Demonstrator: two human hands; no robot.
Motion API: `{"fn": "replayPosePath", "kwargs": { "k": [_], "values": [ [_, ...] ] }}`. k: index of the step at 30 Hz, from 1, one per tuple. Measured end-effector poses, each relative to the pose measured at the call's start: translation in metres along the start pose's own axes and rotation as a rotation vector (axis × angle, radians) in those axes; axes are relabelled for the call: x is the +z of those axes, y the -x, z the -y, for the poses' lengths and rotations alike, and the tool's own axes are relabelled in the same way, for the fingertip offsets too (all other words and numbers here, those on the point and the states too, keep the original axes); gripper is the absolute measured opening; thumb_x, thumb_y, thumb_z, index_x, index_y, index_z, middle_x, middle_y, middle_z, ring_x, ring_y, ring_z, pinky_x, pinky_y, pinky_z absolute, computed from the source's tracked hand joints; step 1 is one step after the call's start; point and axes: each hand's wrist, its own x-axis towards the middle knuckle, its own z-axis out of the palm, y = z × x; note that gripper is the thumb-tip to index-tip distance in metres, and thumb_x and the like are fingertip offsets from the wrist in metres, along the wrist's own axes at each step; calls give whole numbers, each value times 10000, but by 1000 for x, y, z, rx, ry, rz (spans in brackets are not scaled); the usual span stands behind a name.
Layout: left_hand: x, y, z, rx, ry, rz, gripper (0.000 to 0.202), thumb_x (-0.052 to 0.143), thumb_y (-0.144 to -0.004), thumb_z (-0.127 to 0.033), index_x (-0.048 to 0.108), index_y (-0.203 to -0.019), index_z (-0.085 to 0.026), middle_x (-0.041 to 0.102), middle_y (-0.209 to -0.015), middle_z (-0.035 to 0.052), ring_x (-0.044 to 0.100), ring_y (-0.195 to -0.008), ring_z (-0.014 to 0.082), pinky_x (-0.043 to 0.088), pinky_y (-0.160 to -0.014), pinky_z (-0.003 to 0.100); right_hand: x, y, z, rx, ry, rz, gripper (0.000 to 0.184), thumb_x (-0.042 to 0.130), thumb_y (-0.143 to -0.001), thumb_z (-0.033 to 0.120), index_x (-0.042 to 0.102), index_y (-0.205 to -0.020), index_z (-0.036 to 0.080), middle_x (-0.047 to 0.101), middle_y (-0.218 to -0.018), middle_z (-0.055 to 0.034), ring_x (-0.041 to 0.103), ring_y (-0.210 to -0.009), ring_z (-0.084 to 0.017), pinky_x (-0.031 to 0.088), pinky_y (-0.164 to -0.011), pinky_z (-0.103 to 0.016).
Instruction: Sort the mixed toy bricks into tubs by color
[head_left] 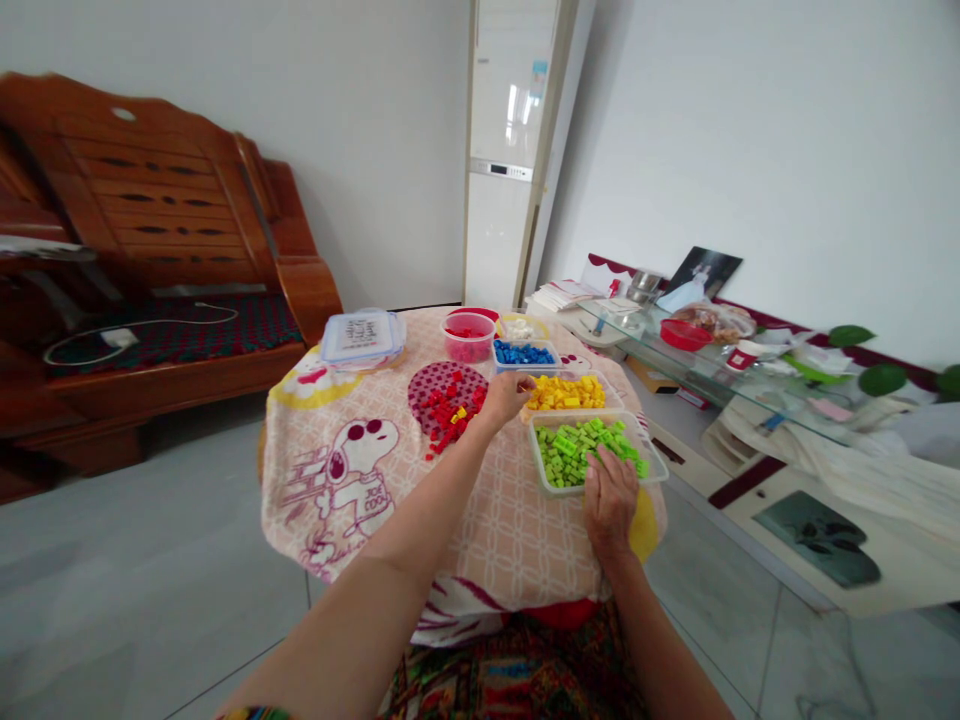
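Observation:
My left hand reaches to the left edge of a clear container filled with yellow building bricks. Its fingers are drawn together, and whatever they may hold is too small to make out. Fingers outstretched, my right hand lies over the near rim of a clear tub of green bricks, fingertips at the bricks. To the left of my left forearm, a loose pile of red bricks with a few yellow ones among them is spread on the patterned cloth.
Beyond the yellow bricks stand a container of blue bricks, a dish of white pieces and a round tub with red pieces. Stacked lids lie at the table's far left. A glass-topped cabinet runs along the right.

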Motion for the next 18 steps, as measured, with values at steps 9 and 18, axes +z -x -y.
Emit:
{"fn": "replayPosePath", "kwargs": {
  "k": [9, 18],
  "values": [
    [-27, 3, 6, 21, -28, -94, 389, 583, -742, -50, 785, -1057, -154, 783, -991, 63, 703, -858, 166, 549, -865, 264, 0, 0, 0, 7, -12, 8, 345, 411, -1010, 250, 703, -1162, 145, 685, -1272, -141, 590, -1211, -255, 371, -1126, -525],
    [-100, 36, 53, -162, -325, -65, 273, 609, -710, -132, 815, -884, -177, 780, -850, 52, 691, -807, 200, 526, -817, 274, 1, 1, 0, 9, -13, 2, 344, 418, -1009, 249, 704, -1166, 140, 689, -1268, -147, 596, -1216, -263, 370, -1131, -546]
  ]
}}
